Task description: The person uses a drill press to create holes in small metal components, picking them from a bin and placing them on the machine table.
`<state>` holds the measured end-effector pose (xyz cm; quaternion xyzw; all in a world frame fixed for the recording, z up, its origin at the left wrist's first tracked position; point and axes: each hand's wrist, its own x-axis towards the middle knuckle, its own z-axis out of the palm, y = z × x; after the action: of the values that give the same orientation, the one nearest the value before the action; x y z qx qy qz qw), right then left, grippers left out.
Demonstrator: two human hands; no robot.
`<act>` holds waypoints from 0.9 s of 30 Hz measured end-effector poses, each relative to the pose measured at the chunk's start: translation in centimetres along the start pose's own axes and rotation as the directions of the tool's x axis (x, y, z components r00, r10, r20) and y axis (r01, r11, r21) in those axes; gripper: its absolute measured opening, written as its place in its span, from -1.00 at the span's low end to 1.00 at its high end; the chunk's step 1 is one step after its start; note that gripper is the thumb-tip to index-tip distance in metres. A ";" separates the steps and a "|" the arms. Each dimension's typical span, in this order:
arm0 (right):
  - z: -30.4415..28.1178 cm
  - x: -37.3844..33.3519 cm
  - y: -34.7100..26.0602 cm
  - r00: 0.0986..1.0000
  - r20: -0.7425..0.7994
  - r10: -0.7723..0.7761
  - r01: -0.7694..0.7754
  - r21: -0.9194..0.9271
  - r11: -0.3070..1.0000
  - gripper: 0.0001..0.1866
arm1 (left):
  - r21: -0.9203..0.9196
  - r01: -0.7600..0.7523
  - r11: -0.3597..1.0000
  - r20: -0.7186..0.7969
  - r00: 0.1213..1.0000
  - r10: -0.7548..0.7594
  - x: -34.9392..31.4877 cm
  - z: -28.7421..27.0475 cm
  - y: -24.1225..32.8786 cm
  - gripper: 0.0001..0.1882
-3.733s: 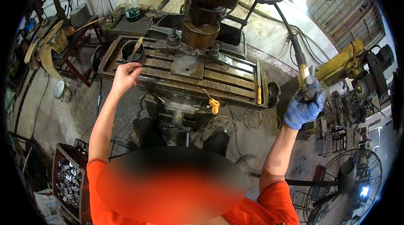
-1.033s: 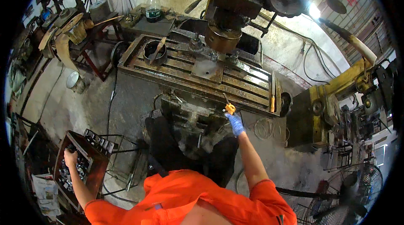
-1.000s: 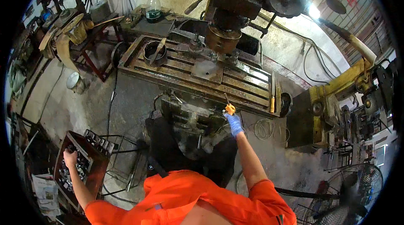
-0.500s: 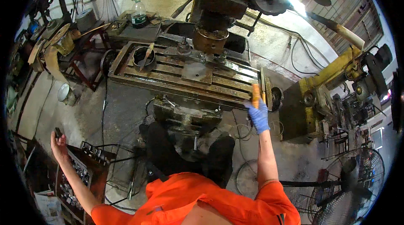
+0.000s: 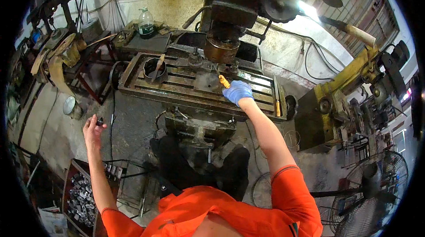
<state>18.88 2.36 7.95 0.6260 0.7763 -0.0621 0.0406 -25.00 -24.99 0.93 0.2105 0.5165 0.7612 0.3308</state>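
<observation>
The person's right hand [image 5: 238, 91], in a blue glove, is closed around a yellow-handled tool [image 5: 224, 81] above the slotted metal bench [image 5: 172, 92]; the handle juts from the thumb side of the fist, up and to the left, with its thin end pointing toward the space under the machine's spindle head [image 5: 221, 51]; whether that end touches anything cannot be told. The square plate [image 5: 202, 80] lies just left of the handle, on the bench.

The left hand [image 5: 92, 134], bare, is off to the left of the bench and well apart from the right; its thumb and fingers are drawn narrow on a small dark piece [image 5: 100, 122], which sits at the fingertips on the side facing the bench; the piece's exact shape is too small to make out. Below that hand, under the forearm, stands a box [image 5: 67, 186] of loose metal parts [image 5: 82, 197]; a pale bucket [image 5: 72, 106] stands on the floor above and left of the hand.

On the bench's left end sits a dark tin [image 5: 149, 76] with a brush [image 5: 158, 67] leaning in it; near its right end lies a file [image 5: 277, 104] with a yellow handle.
</observation>
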 end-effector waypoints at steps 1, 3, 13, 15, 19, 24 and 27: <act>0.6 0.4 0.1 0.999 -0.036 -0.008 0.008 0.021 1.000 -0.58 | 0.027 0.028 0.999 -0.020 0.999 -0.028 -0.5 0.8 0.3 -0.84; 1.7 1.2 0.7 0.994 -0.110 -0.013 0.020 0.063 0.998 -0.55 | 0.091 0.043 0.995 0.034 0.998 -0.046 0.3 0.8 -1.1 -0.77; -0.7 -10.4 3.8 0.882 0.355 -0.311 0.237 0.236 0.942 -0.46 | 0.404 0.166 0.899 0.263 0.921 -0.288 -1.7 17.6 -6.1 -0.72; -0.1 -12.8 4.7 0.915 0.202 -0.349 0.267 0.348 0.899 -0.47 | 0.457 0.091 0.885 0.412 0.860 -0.302 -2.0 22.4 -7.8 -0.71; -0.6 -14.3 5.3 0.923 0.216 -0.319 0.293 0.144 0.945 -0.47 | 0.609 -0.423 0.671 0.588 0.808 -0.024 -0.4 30.5 -12.2 -0.65; -0.4 -12.2 7.8 0.975 -0.082 -0.208 0.215 0.605 0.767 -0.66 | 0.721 -0.677 0.146 0.646 0.733 0.214 1.0 37.0 -12.2 -0.68; 2.0 -9.6 8.2 0.979 -0.138 -0.150 0.202 0.777 0.596 -0.69 | 0.701 -0.713 -0.009 0.709 0.696 0.116 1.9 37.2 -13.5 -0.66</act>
<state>28.89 -5.47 6.94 0.5021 0.7288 -0.3815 -0.2669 2.21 3.84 2.41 0.6899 0.6857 0.2300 -0.0314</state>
